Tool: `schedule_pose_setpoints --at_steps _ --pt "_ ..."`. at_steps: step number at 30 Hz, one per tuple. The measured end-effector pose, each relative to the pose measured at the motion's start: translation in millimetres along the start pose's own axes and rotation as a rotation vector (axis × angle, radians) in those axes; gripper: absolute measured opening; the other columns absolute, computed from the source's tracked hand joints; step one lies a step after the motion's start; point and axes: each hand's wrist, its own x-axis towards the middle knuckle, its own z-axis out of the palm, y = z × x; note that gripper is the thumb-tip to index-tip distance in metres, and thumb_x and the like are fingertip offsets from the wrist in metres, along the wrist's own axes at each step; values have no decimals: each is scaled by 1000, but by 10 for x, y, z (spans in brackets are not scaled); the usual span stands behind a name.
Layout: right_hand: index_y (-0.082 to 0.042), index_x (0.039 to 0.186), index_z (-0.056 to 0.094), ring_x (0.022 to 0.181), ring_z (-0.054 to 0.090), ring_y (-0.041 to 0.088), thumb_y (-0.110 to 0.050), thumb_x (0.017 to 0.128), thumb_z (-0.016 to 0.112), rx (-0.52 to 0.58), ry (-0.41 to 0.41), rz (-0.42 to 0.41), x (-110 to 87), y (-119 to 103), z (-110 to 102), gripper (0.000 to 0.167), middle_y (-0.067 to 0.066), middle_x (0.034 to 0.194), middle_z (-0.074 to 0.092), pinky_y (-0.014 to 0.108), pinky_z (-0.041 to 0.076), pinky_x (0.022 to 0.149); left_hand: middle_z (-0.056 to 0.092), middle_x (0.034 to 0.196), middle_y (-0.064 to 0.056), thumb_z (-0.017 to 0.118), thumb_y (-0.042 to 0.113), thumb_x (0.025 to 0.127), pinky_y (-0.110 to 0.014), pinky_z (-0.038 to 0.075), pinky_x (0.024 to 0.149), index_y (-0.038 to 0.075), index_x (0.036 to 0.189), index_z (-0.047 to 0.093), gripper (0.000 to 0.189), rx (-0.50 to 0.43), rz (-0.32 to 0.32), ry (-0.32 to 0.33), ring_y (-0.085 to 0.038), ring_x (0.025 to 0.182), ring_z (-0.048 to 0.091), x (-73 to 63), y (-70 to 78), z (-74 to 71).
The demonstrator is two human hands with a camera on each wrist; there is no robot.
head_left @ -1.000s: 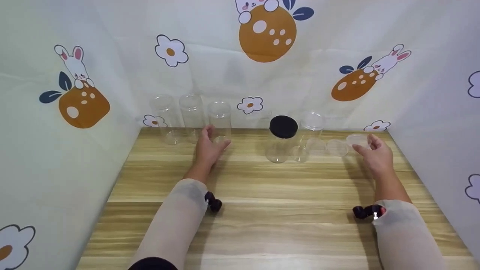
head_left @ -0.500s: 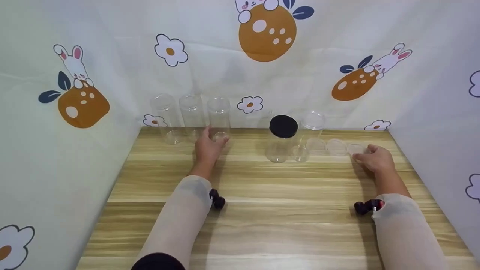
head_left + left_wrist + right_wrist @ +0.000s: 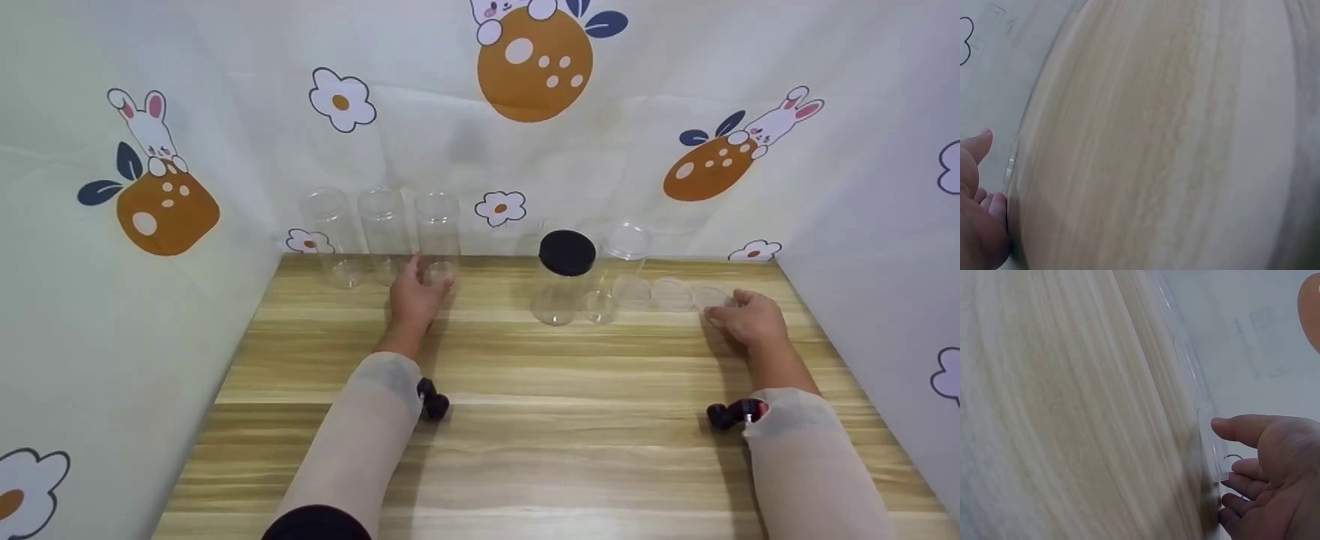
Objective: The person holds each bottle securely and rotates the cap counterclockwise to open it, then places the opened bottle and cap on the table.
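Note:
Near the back wall my left hand (image 3: 416, 300) holds the lower part of a tall clear jar (image 3: 437, 232), thumb on its right and fingers to its left. In the left wrist view only the thumb and some fingers (image 3: 996, 205) show at the lower left edge. On the right, my right hand (image 3: 754, 319) pinches a flat, clear round lid (image 3: 709, 298) low over the wood. The right wrist view shows that lid (image 3: 1211, 444) between thumb and fingers. Two similar lids, one (image 3: 673, 295) beside it and another (image 3: 633, 292) farther left, lie in a row.
Two more clear jars (image 3: 384, 232) stand left of the held one. A clear jar with a black lid (image 3: 567, 253) and a clear jar (image 3: 626, 241) behind it stand right of centre. A printed curtain (image 3: 427, 150) rises behind the wooden table (image 3: 525, 420).
My right hand has lowered the lid to the table at the end of the row. My left hand has shifted its jar slightly back, into line with the other two.

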Motion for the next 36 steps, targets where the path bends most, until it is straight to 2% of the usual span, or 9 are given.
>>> schedule_pose_setpoints --at_steps 4,9,14,18,20,23,29,36 --pt "-4 170 16 165 13 48 -40 104 67 63 45 -8 -63 -62 4 91 26 177 14 61 22 134 53 164 -12 85 35 93 -43 45 125 13 165 40 88 0 -11 -8 -31 152 51 -37 9 -29" --pt "-8 170 22 166 13 43 -48 104 65 109 101 -91 -176 -192 34 89 18 179 17 61 24 134 50 167 -11 83 35 93 -44 45 125 15 166 40 87 -1 -15 0 -30 155 48 -134 34 -84" --pt "-8 168 32 165 26 35 -42 104 66 217 183 -203 -284 -376 111 81 13 175 33 53 30 133 52 165 -9 84 41 91 -44 47 123 16 161 46 83 -17 -17 17 -29 153 50 -279 63 -148" --pt "-7 166 37 160 38 29 -38 104 67 280 223 -264 -351 -534 184 75 13 170 44 46 36 131 60 152 -4 85 49 87 -45 52 115 16 153 52 81 23 -13 40 -25 141 58 -382 111 -159" --pt "-10 167 37 159 41 27 -38 105 66 308 224 -273 -384 -604 210 74 12 170 45 45 37 130 61 148 -3 86 48 86 -45 52 113 15 151 53 80 22 -13 29 -24 138 59 -423 143 -144" --pt "-13 167 36 159 42 25 -36 105 64 364 229 -286 -433 -689 243 72 10 170 45 42 37 130 61 147 -4 88 40 86 -45 51 115 13 151 52 79 -5 -11 -31 -24 137 59 -462 183 -86" --pt "-13 166 38 158 43 23 -31 106 63 502 207 -327 -542 -856 342 68 12 169 45 36 36 131 54 157 -16 91 19 85 -47 45 125 6 157 43 88 -134 6 -243 -33 148 51 -508 232 109" --pt "-14 166 38 159 40 24 -32 107 65 596 173 -345 -677 -1058 467 68 8 170 45 33 37 130 45 166 -18 92 18 83 -47 37 131 6 164 35 100 -171 62 -408 -37 158 41 -546 319 379"
